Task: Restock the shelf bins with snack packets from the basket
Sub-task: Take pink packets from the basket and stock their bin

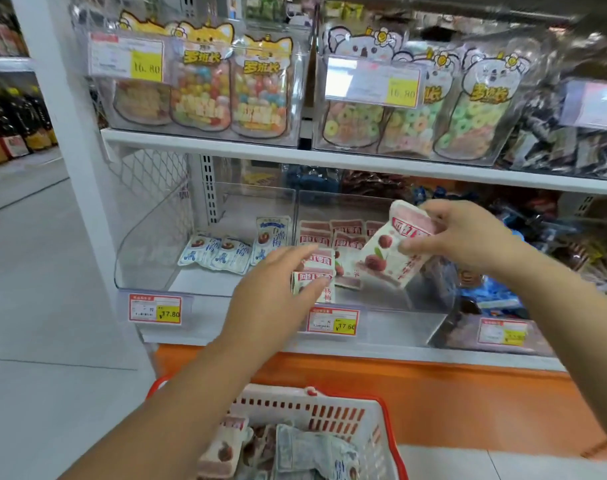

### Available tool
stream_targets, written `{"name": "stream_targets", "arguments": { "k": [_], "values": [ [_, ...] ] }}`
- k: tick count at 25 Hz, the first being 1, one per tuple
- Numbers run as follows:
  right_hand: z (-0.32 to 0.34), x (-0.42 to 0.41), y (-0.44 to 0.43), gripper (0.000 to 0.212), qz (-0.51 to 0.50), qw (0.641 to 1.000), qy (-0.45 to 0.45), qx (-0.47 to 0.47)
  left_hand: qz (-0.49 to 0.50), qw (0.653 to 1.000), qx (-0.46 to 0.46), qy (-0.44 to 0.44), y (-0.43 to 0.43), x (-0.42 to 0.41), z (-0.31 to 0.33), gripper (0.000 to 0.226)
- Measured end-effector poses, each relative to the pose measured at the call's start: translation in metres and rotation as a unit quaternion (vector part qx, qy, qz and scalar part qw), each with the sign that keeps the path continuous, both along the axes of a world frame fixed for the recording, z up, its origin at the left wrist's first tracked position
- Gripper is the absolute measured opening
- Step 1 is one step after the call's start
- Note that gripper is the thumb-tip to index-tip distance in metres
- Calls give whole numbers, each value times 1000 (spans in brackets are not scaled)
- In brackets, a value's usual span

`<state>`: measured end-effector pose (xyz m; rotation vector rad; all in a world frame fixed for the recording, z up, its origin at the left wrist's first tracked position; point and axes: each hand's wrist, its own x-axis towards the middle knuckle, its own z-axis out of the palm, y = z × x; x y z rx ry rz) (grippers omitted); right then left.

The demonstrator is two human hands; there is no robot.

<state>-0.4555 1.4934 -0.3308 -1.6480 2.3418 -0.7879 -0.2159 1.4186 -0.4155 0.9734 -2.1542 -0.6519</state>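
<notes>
— From where do we look?
— We have one wide-angle view, worn on the head. We face forward and down at the clear bins (146,233) under the upper shelf (205,142).
— How near do we stand?
— Close. The price tag (155,308) on the bin front reads plainly. The red basket (385,403) sits just beneath us at the bottom edge.
</notes>
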Motion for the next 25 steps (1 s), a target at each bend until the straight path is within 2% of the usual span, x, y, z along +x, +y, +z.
{"name": "stream_targets", "arguments": {
  "k": [2, 4, 5, 7, 10, 12, 15, 18, 23, 25],
  "values": [
    [4, -30, -39, 28, -43, 988, 137, 48, 23, 995, -33, -92, -32, 5, 3, 71],
    [-12, -50, -80, 44, -44, 963, 220, 149, -8, 991, -1, -131, -58, 4, -3, 85],
    [-23, -57, -100, 53, -39, 950, 239, 198, -29, 991, 24, -129, -68, 2, -7, 87],
    [-45, -68, -130, 58, -33, 931, 243, 270, -60, 992, 67, -90, -79, -2, -14, 83],
    [-68, -82, -157, 59, -38, 922, 193, 332, -101, 984, 147, 17, -89, -7, -28, 81],
    [-75, -86, -165, 60, -35, 916, 225, 331, -109, 978, 172, 51, -92, -7, -34, 80],
    [-82, -85, -170, 59, -39, 902, 317, 290, -117, 978, 163, 55, -93, -8, -37, 70],
    [-91, -86, -172, 62, -68, 892, 372, 247, -117, 978, 158, 68, -93, -9, -38, 70],
    [-106, -87, -172, 42, -66, 873, 383, 295, -116, 978, 158, 72, -93, -11, -40, 68],
    [-103, -83, -167, 33, -67, 882, 369, 286, -112, 979, 157, 69, -94, -10, -40, 69]
  ]
}}
